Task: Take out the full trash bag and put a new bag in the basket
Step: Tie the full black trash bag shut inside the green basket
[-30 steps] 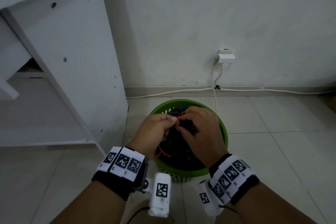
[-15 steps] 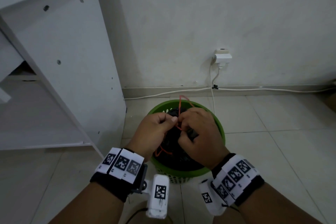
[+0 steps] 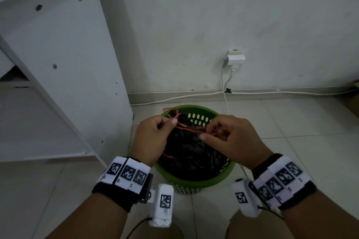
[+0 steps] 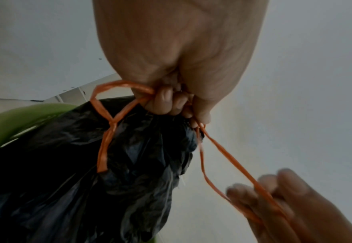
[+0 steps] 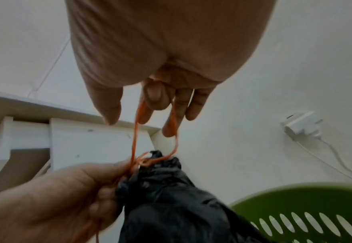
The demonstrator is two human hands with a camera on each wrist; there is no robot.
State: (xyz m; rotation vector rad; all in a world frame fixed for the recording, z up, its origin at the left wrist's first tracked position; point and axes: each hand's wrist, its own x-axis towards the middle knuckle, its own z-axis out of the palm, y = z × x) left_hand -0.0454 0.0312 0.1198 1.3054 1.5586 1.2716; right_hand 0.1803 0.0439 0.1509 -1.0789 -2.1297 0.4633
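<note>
A full black trash bag (image 3: pixel 192 149) sits inside a round green basket (image 3: pixel 194 180) on the floor by the wall. Orange drawstrings (image 3: pixel 186 128) run from the bag's gathered neck (image 4: pixel 170 125). My left hand (image 3: pixel 155 134) grips one drawstring loop (image 4: pixel 116 102) and the bag's neck in a fist. My right hand (image 3: pixel 229 136) has the other drawstring loop (image 5: pixel 156 131) hooked around its curled fingers (image 5: pixel 170 121) and holds it taut to the right, over the basket's rim (image 5: pixel 295 194).
A white desk side panel (image 3: pixel 64 60) stands left of the basket. On the wall behind, a white plug adapter (image 3: pixel 236 58) feeds cables (image 3: pixel 272 92) that run along the skirting. Tiled floor (image 3: pixel 303 141) lies to the right.
My hands were together over the bag's neck. They have since drawn apart, the right one going right with its drawstring loop, so the orange strings now stretch between them.
</note>
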